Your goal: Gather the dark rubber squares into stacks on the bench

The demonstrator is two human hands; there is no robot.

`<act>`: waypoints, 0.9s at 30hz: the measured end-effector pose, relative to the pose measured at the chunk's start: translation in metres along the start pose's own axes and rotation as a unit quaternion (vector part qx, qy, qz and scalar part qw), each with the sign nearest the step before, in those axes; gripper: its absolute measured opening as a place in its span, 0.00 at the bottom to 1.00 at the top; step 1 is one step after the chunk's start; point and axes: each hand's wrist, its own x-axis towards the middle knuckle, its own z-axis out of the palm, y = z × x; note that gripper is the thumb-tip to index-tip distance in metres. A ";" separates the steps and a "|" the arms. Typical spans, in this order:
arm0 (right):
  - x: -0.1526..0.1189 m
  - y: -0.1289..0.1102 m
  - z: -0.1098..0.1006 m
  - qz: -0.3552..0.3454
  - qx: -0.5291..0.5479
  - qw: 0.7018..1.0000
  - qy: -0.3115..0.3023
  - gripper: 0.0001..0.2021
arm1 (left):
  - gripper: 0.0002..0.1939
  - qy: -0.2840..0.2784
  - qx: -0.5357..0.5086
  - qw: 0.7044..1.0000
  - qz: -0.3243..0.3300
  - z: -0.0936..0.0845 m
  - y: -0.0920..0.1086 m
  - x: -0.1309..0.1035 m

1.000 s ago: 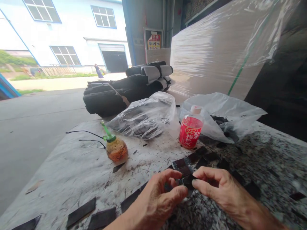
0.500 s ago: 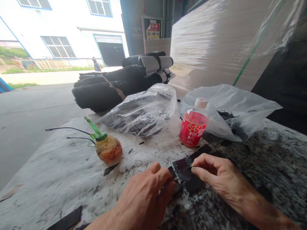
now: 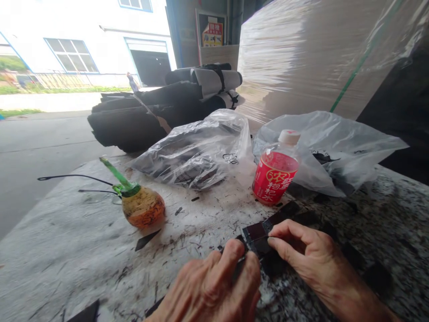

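A small flat black piece [image 3: 256, 231] with a glossy dark panel lies on the littered tabletop between my hands. My right hand [image 3: 310, 257] is closed in a pinch, thumb and forefinger at the piece's right edge. From the left, my left hand [image 3: 214, 281] bends its fingers down onto the near left end of the same piece; its thumb is hidden. More dark strips [image 3: 283, 212] lie just beyond the right fingertips. A bottle with a red label [image 3: 275, 179] stands behind them.
Left of my hands sits a round jar [image 3: 144, 208] holding brown-orange contents, with a green stem-like top, beside thin black eyeglass temples [image 3: 77, 176]. Clear plastic bags [image 3: 201, 152] lie behind. Farther back are black rolls [image 3: 134, 116] and a wrapped stack [image 3: 301, 67]. A person [image 3: 132, 82] is outside.
My left hand has moved right and its fingers have come onto the black piece's near end. The right hand keeps its pinch. The view has shifted slightly.
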 end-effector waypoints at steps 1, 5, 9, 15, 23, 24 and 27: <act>0.000 0.000 0.000 -0.004 -0.001 1.000 0.005 0.08 | 0.18 -0.001 0.015 1.000 0.005 0.001 0.002 0.001; -0.001 0.001 0.002 -0.013 -0.018 0.999 0.029 0.07 | 0.30 -0.063 0.064 0.996 -0.016 0.009 0.012 0.004; 0.000 0.003 0.002 -0.020 -0.019 1.000 0.015 0.07 | 0.31 -0.092 0.035 0.995 -0.026 0.015 0.010 0.006; 0.000 0.004 0.003 -0.032 -0.042 0.998 0.034 0.07 | 0.31 -0.078 0.024 0.996 -0.028 0.022 0.002 0.002; 0.001 0.005 0.003 -0.031 -0.036 0.999 0.025 0.07 | 0.30 -0.085 -0.002 0.996 -0.016 0.023 0.003 0.003; 0.001 0.005 0.003 -0.031 -0.035 0.999 0.022 0.07 | 0.28 -0.083 -0.006 0.997 -0.008 0.022 0.003 0.003; 0.001 0.004 0.003 -0.028 -0.038 0.998 0.028 0.07 | 0.24 -0.094 -0.003 0.995 0.016 0.018 0.002 0.003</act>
